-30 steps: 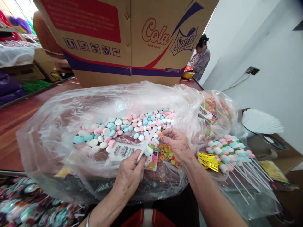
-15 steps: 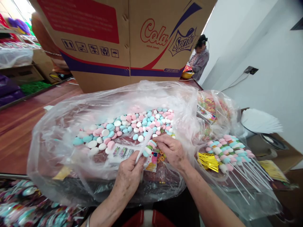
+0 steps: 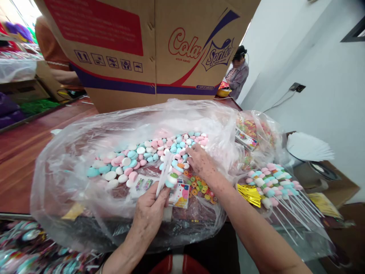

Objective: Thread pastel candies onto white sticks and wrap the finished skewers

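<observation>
- Two hands in use above the worktop (image 3: pixel 24 171); clock positions are read from view centre.
- Left hand (image 3: pixel 151 209), 7 o'clock: thumb and fingers pinch white sticks (image 3: pixel 164 174) together with one candy skewer (image 3: pixel 172 179), its stack leaning toward 1 o'clock.
- Ring candies (image 3: pixel 198 185), 5 o'clock: loose, just beside the right forearm.
- Right hand (image 3: pixel 201 161), between 4 and 5 o'clock: fingers curled down at the edge of the candy discs (image 3: pixel 140 150); whether a piece is pinched cannot be told.
- Change: the right hand has left the skewer's upper end for the discs. An orange ring (image 3: pixel 180 166) appears to sit at that end; judged one piece further along.
- Filled skewers (image 3: pixel 275 180), 4 o'clock: piled beside gold ties (image 3: pixel 249 195).
- Carton (image 3: pixel 122 42), 12 o'clock: upright beyond the discs.
</observation>
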`<state>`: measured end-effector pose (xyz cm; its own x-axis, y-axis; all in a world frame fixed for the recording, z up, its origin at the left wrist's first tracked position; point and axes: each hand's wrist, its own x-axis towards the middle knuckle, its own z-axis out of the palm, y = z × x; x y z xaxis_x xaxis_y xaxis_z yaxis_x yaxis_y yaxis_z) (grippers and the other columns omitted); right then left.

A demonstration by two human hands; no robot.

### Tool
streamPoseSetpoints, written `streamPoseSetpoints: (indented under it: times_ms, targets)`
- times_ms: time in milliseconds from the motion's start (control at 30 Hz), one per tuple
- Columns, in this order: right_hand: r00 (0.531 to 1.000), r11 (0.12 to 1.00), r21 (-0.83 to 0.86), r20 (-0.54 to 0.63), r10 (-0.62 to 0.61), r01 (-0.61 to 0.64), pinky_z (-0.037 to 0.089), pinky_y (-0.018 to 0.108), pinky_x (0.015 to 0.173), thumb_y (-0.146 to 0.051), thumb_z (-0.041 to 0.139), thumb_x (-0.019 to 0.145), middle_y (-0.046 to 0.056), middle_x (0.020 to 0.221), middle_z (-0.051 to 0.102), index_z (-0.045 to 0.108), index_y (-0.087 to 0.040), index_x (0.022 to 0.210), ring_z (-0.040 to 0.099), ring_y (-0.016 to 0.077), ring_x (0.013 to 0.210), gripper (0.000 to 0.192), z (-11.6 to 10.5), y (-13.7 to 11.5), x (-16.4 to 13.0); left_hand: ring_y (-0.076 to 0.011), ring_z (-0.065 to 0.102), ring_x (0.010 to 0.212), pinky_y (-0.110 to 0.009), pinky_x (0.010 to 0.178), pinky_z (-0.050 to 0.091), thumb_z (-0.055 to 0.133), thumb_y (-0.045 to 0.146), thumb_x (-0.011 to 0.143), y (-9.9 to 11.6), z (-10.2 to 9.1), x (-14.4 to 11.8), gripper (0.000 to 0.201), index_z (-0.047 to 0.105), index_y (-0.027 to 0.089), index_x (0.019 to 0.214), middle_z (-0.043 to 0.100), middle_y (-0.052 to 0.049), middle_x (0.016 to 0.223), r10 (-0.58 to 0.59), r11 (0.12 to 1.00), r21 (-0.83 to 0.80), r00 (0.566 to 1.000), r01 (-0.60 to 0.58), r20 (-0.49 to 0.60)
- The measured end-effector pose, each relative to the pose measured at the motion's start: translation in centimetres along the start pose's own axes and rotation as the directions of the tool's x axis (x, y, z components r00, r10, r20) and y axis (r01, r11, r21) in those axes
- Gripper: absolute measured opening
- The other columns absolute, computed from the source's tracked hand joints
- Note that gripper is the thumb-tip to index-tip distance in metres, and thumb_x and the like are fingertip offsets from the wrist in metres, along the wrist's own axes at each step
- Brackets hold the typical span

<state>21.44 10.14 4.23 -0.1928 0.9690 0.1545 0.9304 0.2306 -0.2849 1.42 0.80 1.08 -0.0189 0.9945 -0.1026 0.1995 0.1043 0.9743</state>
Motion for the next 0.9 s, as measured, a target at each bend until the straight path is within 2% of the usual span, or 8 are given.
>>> streamPoseSetpoints:
  times_ms: [133,233,333,400,467,600,733,900]
  targets:
    - [0.995,0.994,0.044,-0.017,0.097,-0.097,0.046,0.031,0.084,-0.011,0.044,0.092,0.012,0.107,0.061,0.063,-0.018,0.092,0.058,0.0205,0.092,0.021,1.0,1.0,-1.1,-0.0114,0.037,0.046,-0.021,0.042,0.029,0.059,0.045,0.089,-0.7,-0.2,0.0,0.028,0.060,0.021,0.073,0.047,0.007,0.054,-0.002,0.999,-0.038,1.000,0.003,0.024]
    - [0.994,0.976,0.186,-0.004,0.112,-0.110,0.046,0.029,0.081,-0.021,0.050,0.091,0.005,0.095,0.065,0.063,-0.019,0.085,0.060,0.0182,0.088,0.014,0.4,1.8,-1.8,-0.0116,0.038,0.046,-0.022,0.042,0.030,0.059,0.044,0.088,-0.9,-0.3,0.1,0.027,0.062,0.021,0.076,0.047,0.006,0.054,-0.009,0.999,-0.033,1.000,0.010,0.015]
    - [0.973,0.840,0.498,0.033,0.229,-0.215,0.046,0.027,0.070,-0.035,0.051,0.089,0.000,0.082,0.067,0.065,-0.020,0.084,0.060,0.0163,0.076,0.021,-0.6,2.6,-1.9,-0.0113,0.037,0.046,-0.021,0.042,0.029,0.060,0.045,0.088,-1.1,-0.3,0.2,0.027,0.064,0.020,0.077,0.047,0.006,0.055,-0.015,0.999,-0.046,1.000,0.016,0.023]
    - [0.956,0.748,0.607,0.071,0.285,-0.268,0.045,0.027,0.065,-0.036,0.053,0.085,0.000,0.078,0.068,0.067,-0.020,0.085,0.060,0.0161,0.071,0.021,-1.2,3.1,-1.9,-0.0110,0.036,0.045,-0.021,0.042,0.028,0.060,0.045,0.087,-1.1,-0.3,0.2,0.027,0.065,0.020,0.079,0.047,0.007,0.054,-0.019,0.998,-0.059,0.999,0.020,0.028]
    - [0.965,0.736,0.631,0.093,0.245,-0.247,0.047,0.028,0.070,-0.028,0.056,0.079,0.000,0.086,0.070,0.070,-0.020,0.091,0.062,0.0171,0.078,0.020,-1.4,3.4,-1.9,-0.0111,0.035,0.044,-0.022,0.041,0.028,0.061,0.046,0.086,-1.0,-0.2,0.2,0.027,0.068,0.020,0.082,0.047,0.007,0.053,-0.027,0.998,-0.064,1.000,0.028,0.016]
    - [0.992,0.806,0.577,0.073,0.107,-0.130,0.048,0.032,0.086,-0.015,0.055,0.073,0.001,0.106,0.070,0.069,-0.023,0.099,0.063,0.0193,0.099,0.031,-1.4,3.0,-2.4,-0.0113,0.036,0.043,-0.022,0.041,0.027,0.063,0.048,0.083,-0.8,-0.2,0.2,0.031,0.072,0.018,0.088,0.049,0.006,0.051,-0.038,0.997,-0.074,0.999,0.036,-0.017]
    - [0.989,0.830,0.541,0.018,0.147,-0.133,0.049,0.030,0.079,-0.023,0.056,0.083,0.000,0.096,0.069,0.065,-0.025,0.102,0.064,0.0200,0.091,0.021,-1.1,1.5,-2.9,-0.0105,0.035,0.043,-0.022,0.041,0.027,0.064,0.048,0.082,-0.6,-0.2,0.1,0.032,0.072,0.017,0.088,0.048,0.007,0.051,-0.028,0.996,-0.087,1.000,0.027,-0.011]
    - [0.995,0.807,0.589,-0.046,0.092,-0.048,0.048,0.029,0.077,-0.027,0.055,0.086,0.001,0.089,0.065,0.066,-0.023,0.094,0.063,0.0193,0.087,0.014,0.1,0.4,-2.2,-0.0101,0.035,0.042,-0.021,0.040,0.026,0.065,0.049,0.082,-0.3,-0.2,0.1,0.033,0.072,0.017,0.088,0.048,0.007,0.051,-0.038,0.995,-0.096,0.999,0.037,-0.006]
